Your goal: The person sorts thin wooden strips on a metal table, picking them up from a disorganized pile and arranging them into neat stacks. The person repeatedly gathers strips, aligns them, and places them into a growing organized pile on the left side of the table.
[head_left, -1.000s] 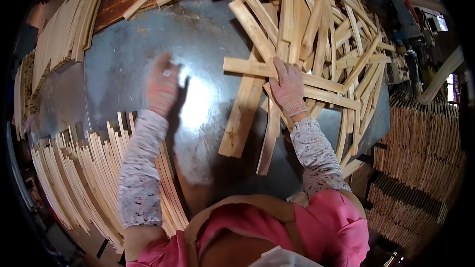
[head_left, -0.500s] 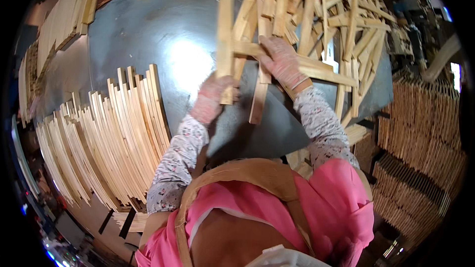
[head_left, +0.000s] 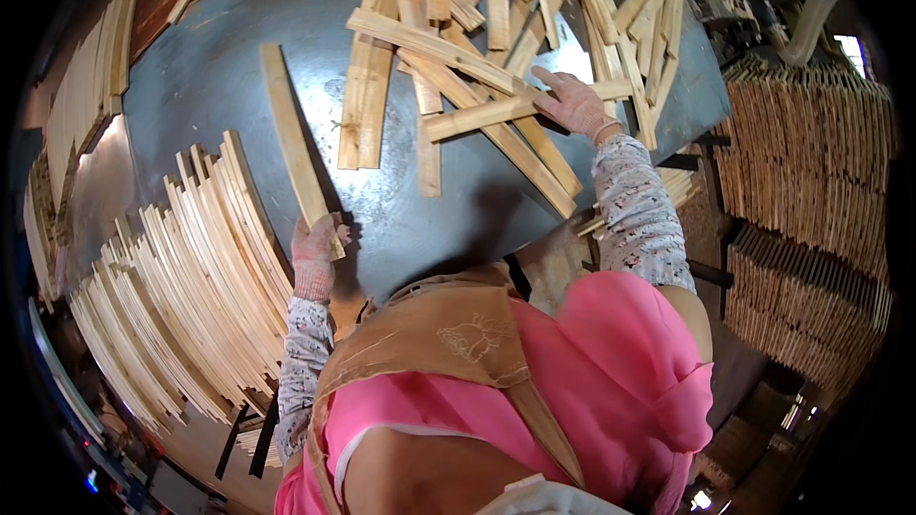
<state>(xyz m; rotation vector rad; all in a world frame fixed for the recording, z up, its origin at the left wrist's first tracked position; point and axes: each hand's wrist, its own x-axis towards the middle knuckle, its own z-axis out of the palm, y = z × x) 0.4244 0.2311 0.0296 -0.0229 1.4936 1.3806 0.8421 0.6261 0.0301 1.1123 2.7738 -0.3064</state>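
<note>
My left hand (head_left: pixel 318 246), in a pale reddish glove, is closed round the near end of a wooden strip (head_left: pixel 291 133). The strip stands out away from me over the grey metal tabletop, beside the row of stacked strips. Farther right, my right hand (head_left: pixel 574 105), gloved the same way, lies over a crosswise wooden strip (head_left: pixel 482 119) at the near edge of a loose pile. Its fingers are stretched out and apart, touching the strips there. Another long strip (head_left: pixel 439 48) slants across the pile and ends by my right fingertips.
A jumbled pile of wooden strips (head_left: pixel 496 0) covers the far middle and right of the metal table (head_left: pixel 229 29). Many strips stand side by side in a row (head_left: pixel 191 277) at left. Tall wood stacks (head_left: pixel 801 153) rise at right, beside black metal bars (head_left: pixel 704 274).
My left hand has carried a strip left and nearer, toward the stacked row. My right hand stays at the pile, its fingers now spread; strips there have shifted. The view has shifted too.
</note>
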